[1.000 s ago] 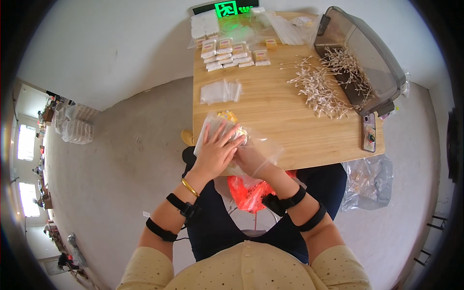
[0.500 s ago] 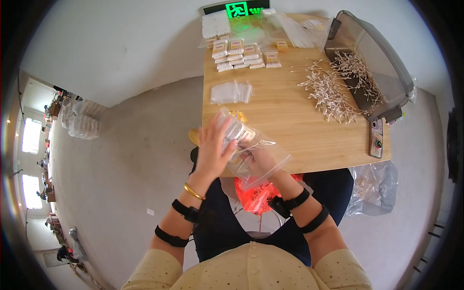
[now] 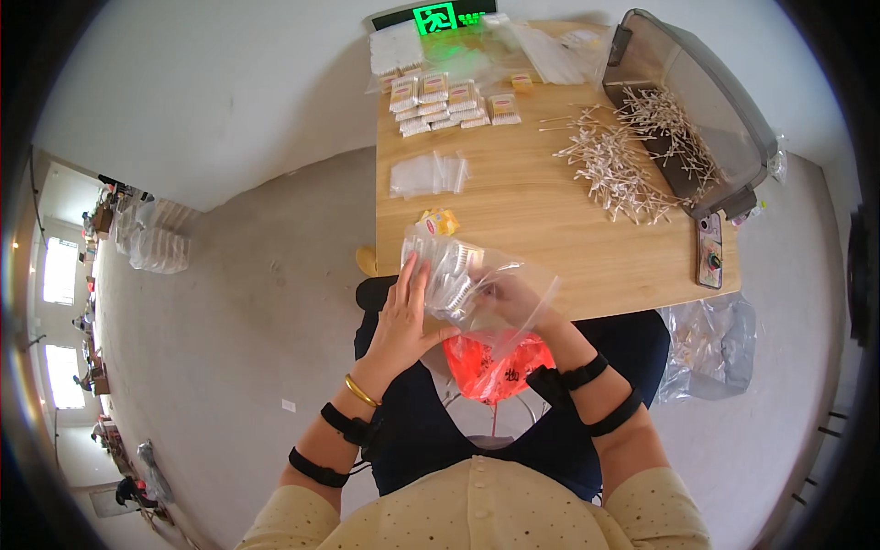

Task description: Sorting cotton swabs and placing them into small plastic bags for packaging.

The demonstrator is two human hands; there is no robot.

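Left hand (image 3: pixel 400 323): spread wide, thumb well apart from fingers, laid against the left side of a clear zip bag (image 3: pixel 440 266).
Right hand (image 3: pixel 513 301): showing only through clear film; fingertips hidden, so cannot tell whether gripping or loose.
Clear zip bag: between both hands at the near table edge, with cotton-swab packs (image 3: pixel 449 291) inside; number hard to make out through glare.
Wooden table (image 3: pixel 513 202): pale, far end crowded with stacked swab packs (image 3: pixel 435 96) and plastic film.
Room: grey floor (image 3: pixel 257 238), white wall (image 3: pixel 211 92), lit green exit sign (image 3: pixel 434 18); far-left background too small to read.
Beyond the hands: small yellow packet (image 3: pixel 439 222) just past the bag, flat clear bags (image 3: pixel 422 174) farther off.
Right side: loose cotton swabs (image 3: pixel 614 170) beside and inside a tipped grey bin (image 3: pixel 697 101); phone (image 3: pixel 709 252) near the edge.
Below: red plastic bag (image 3: pixel 500 367), partly covered by clear film.
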